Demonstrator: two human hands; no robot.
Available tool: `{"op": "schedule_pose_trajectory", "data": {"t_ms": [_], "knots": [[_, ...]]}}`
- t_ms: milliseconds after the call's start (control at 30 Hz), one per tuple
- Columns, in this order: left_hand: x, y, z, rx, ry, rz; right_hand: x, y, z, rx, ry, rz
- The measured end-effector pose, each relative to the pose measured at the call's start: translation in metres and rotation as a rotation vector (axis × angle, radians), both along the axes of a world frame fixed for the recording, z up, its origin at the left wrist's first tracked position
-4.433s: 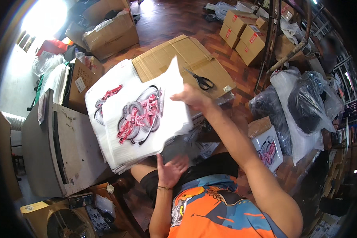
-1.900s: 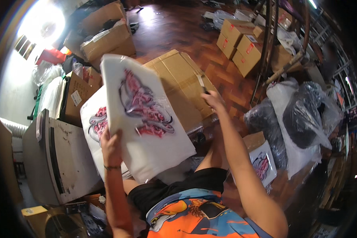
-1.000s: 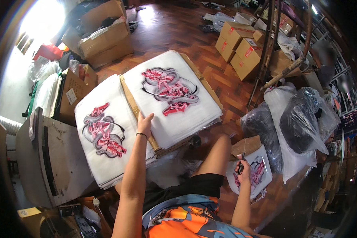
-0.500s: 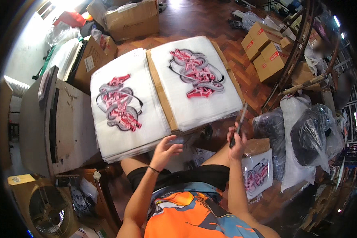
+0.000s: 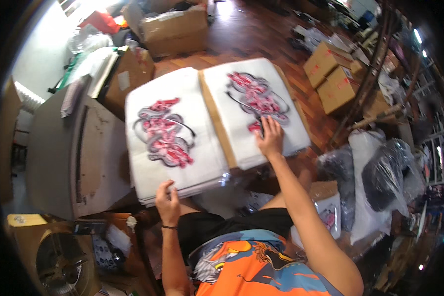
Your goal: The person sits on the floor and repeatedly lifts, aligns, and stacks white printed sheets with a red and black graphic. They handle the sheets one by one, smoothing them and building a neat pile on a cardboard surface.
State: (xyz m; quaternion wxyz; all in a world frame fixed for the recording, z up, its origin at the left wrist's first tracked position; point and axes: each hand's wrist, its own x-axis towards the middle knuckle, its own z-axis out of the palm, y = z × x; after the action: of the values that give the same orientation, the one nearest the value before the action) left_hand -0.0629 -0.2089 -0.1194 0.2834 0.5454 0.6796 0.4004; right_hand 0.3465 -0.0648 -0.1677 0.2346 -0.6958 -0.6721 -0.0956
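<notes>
Two stacks of white printed sheets lie side by side: the left stack (image 5: 202, 148) and the right stack (image 5: 241, 145). Each top sheet carries a pink, grey and black design. My right hand (image 5: 270, 140) is over the lower part of the right print, its fingers around a dark handle, apparently the knife's; its blade cannot be made out. My left hand (image 5: 168, 203), fingers apart and holding nothing I can see, is at the near edge of the left stack. A small shiny clear piece (image 5: 224, 178) shows at that stack's near right corner.
Brown cardboard (image 5: 216, 118) shows between the stacks. A grey panel (image 5: 52, 148) stands at left. Cartons (image 5: 333, 81) and plastic-wrapped bundles (image 5: 387, 172) are at right, with an open box (image 5: 175, 34) at the far side. A round fan-like frame (image 5: 64, 264) is at lower left.
My right hand has moved forward and left, from beside the stack onto the right print. My left hand has drawn back to the left. The view has shifted slightly.
</notes>
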Motion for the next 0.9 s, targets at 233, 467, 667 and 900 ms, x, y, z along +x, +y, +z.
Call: {"op": "schedule_pose_trajectory", "data": {"t_ms": [233,467,667,900], "knots": [[-0.027,0.104,0.2,0.679,0.255,-0.148,-0.004,-0.008,0.012,-0.008,0.075,-0.024],[-0.165,0.261,0.33,0.454,0.494,0.139,-0.011,-0.008,0.017,-0.001,0.128,-0.049],[-0.165,0.303,0.304,-0.12,1.016,0.14,-0.008,-0.009,0.016,0.017,0.158,-0.075],[-0.148,0.301,0.249,0.095,1.358,0.386,0.003,-0.005,-0.001,0.12,0.18,-0.066]]}}
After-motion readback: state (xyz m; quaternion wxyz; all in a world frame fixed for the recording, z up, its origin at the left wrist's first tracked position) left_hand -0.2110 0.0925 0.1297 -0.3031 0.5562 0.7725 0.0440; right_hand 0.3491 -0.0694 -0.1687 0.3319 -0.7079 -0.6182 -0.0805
